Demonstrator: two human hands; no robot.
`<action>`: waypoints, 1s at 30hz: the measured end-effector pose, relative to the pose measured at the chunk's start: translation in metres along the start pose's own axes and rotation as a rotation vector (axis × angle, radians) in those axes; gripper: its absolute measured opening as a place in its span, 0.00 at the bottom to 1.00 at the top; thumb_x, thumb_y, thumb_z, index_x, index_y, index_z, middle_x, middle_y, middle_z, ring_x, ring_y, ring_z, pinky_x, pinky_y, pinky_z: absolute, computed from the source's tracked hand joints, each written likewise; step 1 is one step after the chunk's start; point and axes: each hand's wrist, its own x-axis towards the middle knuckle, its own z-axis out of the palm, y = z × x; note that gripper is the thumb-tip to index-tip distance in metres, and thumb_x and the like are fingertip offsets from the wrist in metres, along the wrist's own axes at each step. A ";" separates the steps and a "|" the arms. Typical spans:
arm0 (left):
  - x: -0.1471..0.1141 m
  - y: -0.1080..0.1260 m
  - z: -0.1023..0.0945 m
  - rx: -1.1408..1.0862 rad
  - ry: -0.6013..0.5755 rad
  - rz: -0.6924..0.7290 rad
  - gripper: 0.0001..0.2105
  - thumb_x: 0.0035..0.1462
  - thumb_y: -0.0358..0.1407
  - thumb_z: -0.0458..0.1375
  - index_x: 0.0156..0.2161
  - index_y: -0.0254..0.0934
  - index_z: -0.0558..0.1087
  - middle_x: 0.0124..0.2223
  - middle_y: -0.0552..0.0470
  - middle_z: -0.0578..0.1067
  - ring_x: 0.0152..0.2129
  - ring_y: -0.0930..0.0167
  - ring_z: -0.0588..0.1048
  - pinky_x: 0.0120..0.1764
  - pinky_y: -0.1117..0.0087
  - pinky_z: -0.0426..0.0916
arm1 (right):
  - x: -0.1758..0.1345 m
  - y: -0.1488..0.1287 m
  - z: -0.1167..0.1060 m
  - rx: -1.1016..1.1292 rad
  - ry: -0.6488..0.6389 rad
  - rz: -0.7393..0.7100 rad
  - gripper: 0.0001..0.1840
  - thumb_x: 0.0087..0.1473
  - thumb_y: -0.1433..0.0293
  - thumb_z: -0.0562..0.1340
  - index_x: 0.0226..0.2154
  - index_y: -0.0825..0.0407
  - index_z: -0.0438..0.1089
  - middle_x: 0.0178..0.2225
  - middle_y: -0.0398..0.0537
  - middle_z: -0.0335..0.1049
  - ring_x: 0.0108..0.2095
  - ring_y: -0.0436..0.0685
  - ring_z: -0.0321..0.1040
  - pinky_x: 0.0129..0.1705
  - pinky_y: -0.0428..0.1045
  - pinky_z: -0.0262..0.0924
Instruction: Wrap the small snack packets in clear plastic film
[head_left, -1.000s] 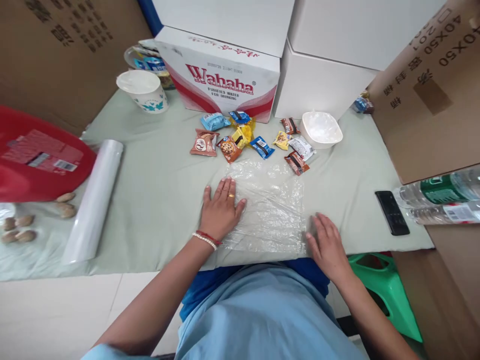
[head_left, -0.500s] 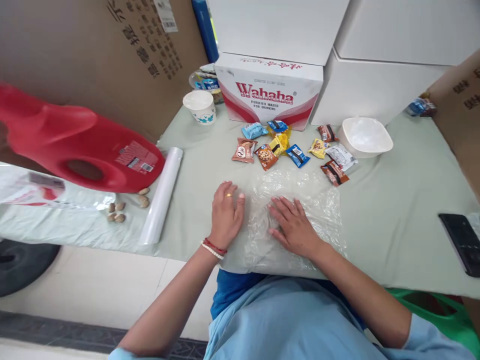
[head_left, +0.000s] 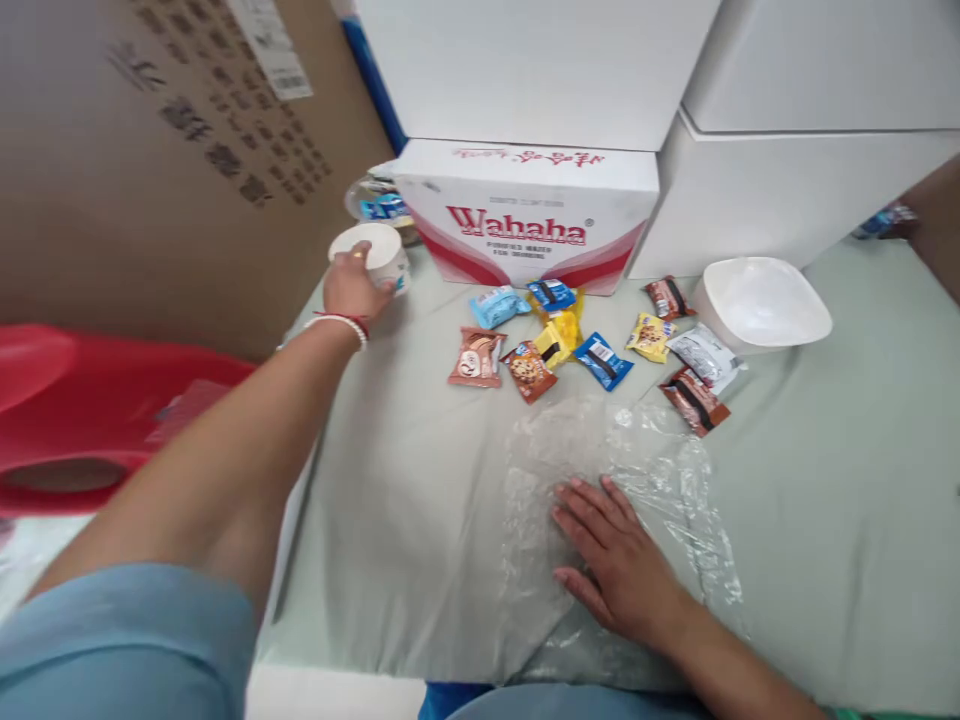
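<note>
At the back left of the table, my left hand (head_left: 354,287) grips a white paper cup (head_left: 381,246). One finger reaches over its rim and the thumb is along its side; the other fingers are partly hidden. My right hand (head_left: 622,565) lies flat with fingers stretched out on a sheet of clear plastic film (head_left: 536,520), which is crinkled along its right side. Beyond the film lie several small wrapped snacks, among them a brown packet (head_left: 478,357), a blue packet (head_left: 603,360) and a silver packet (head_left: 706,357).
A white plastic bowl (head_left: 765,335) stands right of the snacks. Behind them is a Wahaha water carton (head_left: 525,235), with white boxes (head_left: 525,70) above and beside it. A large red jug (head_left: 67,420) lies on the left, against a brown cardboard wall (head_left: 225,250).
My left hand has left the film's edge, reached forward and left, and taken hold of the paper cup. My right hand stays flat on the film. The view has shifted.
</note>
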 end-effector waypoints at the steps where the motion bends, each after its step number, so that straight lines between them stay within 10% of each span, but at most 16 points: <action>1: 0.006 0.003 0.000 0.006 -0.009 -0.033 0.24 0.69 0.41 0.55 0.59 0.21 0.67 0.61 0.42 0.71 0.63 0.54 0.69 0.66 0.50 0.61 | 0.000 -0.001 -0.001 0.019 -0.010 0.014 0.27 0.70 0.58 0.60 0.66 0.51 0.68 0.70 0.54 0.65 0.73 0.65 0.56 0.76 0.70 0.46; 6: -0.013 0.011 -0.013 0.045 0.118 -0.092 0.19 0.67 0.38 0.47 0.46 0.23 0.74 0.51 0.44 0.78 0.56 0.56 0.74 0.61 0.44 0.65 | 0.006 0.001 -0.008 0.149 -0.044 0.078 0.24 0.71 0.57 0.59 0.63 0.50 0.71 0.68 0.54 0.68 0.73 0.62 0.55 0.77 0.67 0.45; 12: -0.117 0.043 -0.067 -0.100 0.275 0.152 0.26 0.63 0.51 0.49 0.50 0.30 0.76 0.46 0.47 0.77 0.46 0.62 0.76 0.56 0.48 0.68 | 0.010 0.002 -0.022 0.193 -0.058 0.096 0.22 0.72 0.59 0.58 0.60 0.52 0.73 0.65 0.55 0.72 0.71 0.63 0.59 0.76 0.67 0.46; 16: -0.223 0.103 -0.068 -0.431 0.096 0.230 0.16 0.63 0.48 0.58 0.45 0.37 0.76 0.39 0.52 0.79 0.30 0.71 0.76 0.38 0.66 0.75 | 0.016 -0.007 -0.026 0.059 -0.182 0.114 0.21 0.71 0.63 0.60 0.62 0.50 0.73 0.69 0.55 0.67 0.72 0.67 0.56 0.75 0.74 0.44; 20: -0.303 0.146 -0.036 -0.587 -0.028 0.472 0.08 0.68 0.36 0.54 0.43 0.39 0.76 0.43 0.48 0.80 0.39 0.68 0.80 0.43 0.67 0.76 | 0.013 -0.025 -0.033 -0.032 -0.203 0.129 0.23 0.69 0.64 0.63 0.63 0.52 0.71 0.70 0.57 0.64 0.74 0.71 0.52 0.74 0.78 0.43; 26: -0.335 0.148 -0.018 -0.476 -0.183 0.609 0.14 0.72 0.33 0.47 0.42 0.38 0.76 0.46 0.45 0.78 0.40 0.67 0.78 0.42 0.67 0.74 | -0.020 -0.047 -0.080 0.079 -0.215 0.018 0.13 0.72 0.66 0.59 0.47 0.51 0.79 0.50 0.51 0.82 0.56 0.61 0.74 0.61 0.57 0.68; 30: -0.342 0.148 -0.020 -0.387 -0.294 0.721 0.15 0.71 0.30 0.45 0.41 0.38 0.76 0.45 0.46 0.77 0.37 0.67 0.76 0.40 0.67 0.73 | -0.011 -0.037 -0.121 0.030 0.042 0.125 0.17 0.74 0.65 0.53 0.50 0.50 0.78 0.44 0.50 0.82 0.45 0.57 0.77 0.50 0.52 0.70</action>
